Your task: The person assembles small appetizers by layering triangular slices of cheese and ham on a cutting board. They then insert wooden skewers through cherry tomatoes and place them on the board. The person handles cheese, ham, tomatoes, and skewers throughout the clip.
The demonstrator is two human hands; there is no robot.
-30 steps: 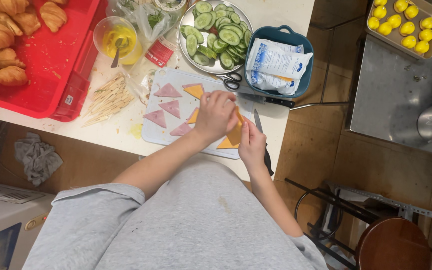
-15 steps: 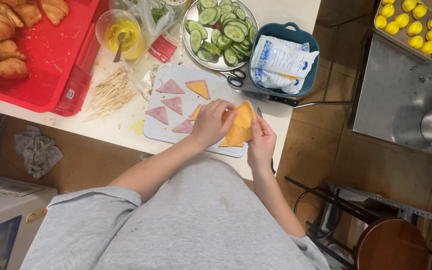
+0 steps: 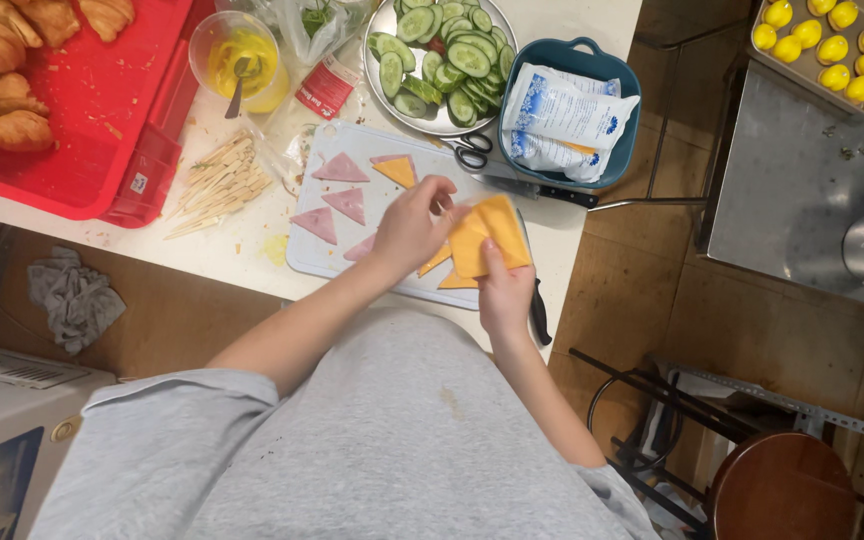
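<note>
Watching right hand (image 3: 505,290) | fingers pinch the thin orange cheese slices (image 3: 487,235) above the white plastic cutting board (image 3: 317,262) | left hand (image 3: 410,225) nearer, fingers gripping the slices' left edge, I'd say.

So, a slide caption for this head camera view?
Two bare hands, left hand and right hand, hold orange cheese slices above a white cutting board.

Wearer: plain light-grey T-shirt, short sleeves ending above the elbows | forearms bare | left hand (image 3: 410,228) and right hand (image 3: 505,293) ungloved, no rings or watch visible
</note>
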